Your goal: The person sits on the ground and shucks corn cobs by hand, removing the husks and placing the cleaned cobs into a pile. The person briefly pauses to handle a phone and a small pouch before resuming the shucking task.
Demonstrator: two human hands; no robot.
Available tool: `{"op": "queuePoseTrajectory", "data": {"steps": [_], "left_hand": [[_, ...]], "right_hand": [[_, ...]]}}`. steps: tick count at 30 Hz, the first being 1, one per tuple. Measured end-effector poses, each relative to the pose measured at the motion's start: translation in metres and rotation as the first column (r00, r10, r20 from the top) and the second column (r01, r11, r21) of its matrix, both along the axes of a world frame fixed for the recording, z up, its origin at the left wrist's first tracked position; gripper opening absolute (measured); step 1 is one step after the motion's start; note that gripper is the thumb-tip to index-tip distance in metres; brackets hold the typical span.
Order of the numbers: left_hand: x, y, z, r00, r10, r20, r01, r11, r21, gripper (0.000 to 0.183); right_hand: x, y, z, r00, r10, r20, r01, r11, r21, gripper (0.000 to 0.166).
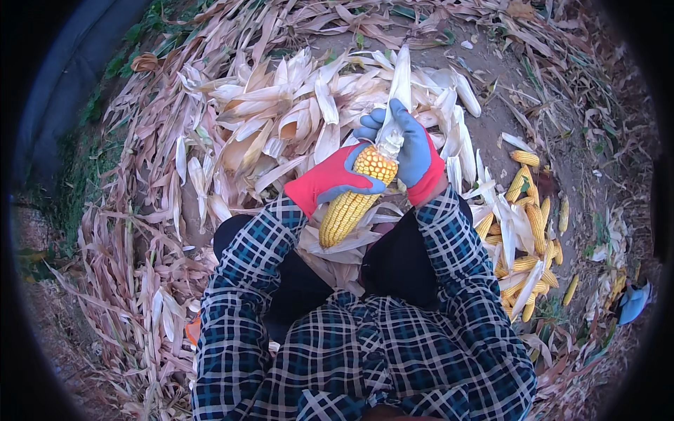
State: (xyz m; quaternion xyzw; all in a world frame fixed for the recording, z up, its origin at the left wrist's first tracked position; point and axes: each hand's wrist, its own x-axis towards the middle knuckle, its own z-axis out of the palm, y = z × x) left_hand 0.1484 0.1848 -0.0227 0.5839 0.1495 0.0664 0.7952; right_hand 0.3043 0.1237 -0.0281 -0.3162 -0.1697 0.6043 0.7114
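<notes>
A bare yellow ear of corn [350, 213] slants across the space above my knees, its tip towards me. My left hand [342, 176], in a red and grey-blue work glove, is wrapped around it near the base. At the ear's far end, a pale corn husk [401, 79] has been peeled back and points away from me. My right hand [413, 144], gloved alike, grips this husk close to where it meets the ear. Part of the ear is hidden under the left fingers and thumb.
Loose dry husks [284, 116] form a heap beyond my hands. Several husked ears [526, 263] lie piled on the soil at my right, some under husk strips. Dry stalks and leaves [121, 252] cover the left ground. A blue object [633, 304] sits at the far right.
</notes>
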Motion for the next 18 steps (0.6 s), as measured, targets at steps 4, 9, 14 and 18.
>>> {"op": "queuePoseTrajectory", "data": {"steps": [4,9,14,18], "left_hand": [[0.005,0.004,0.014,0.998,-0.010,0.055,-0.013,0.910,0.414,0.068],[0.014,-0.031,0.025,0.960,0.065,0.271,-0.268,0.475,0.838,0.076],[0.014,-0.033,0.020,0.902,0.339,0.269,-0.430,0.632,0.645,0.081],[0.003,-0.004,0.062,0.720,0.591,0.363,-0.660,0.746,0.095,0.048]], "right_hand": [[-0.004,-0.008,0.016,0.972,-0.183,-0.145,0.184,0.983,-0.012,0.034],[0.024,-0.008,-0.012,0.536,0.099,-0.839,0.239,0.935,0.262,0.026],[0.011,0.021,-0.008,0.774,-0.305,-0.555,0.402,0.914,0.057,0.039],[-0.037,0.034,-0.012,0.860,0.251,-0.444,-0.230,0.968,0.101,0.064]]}}
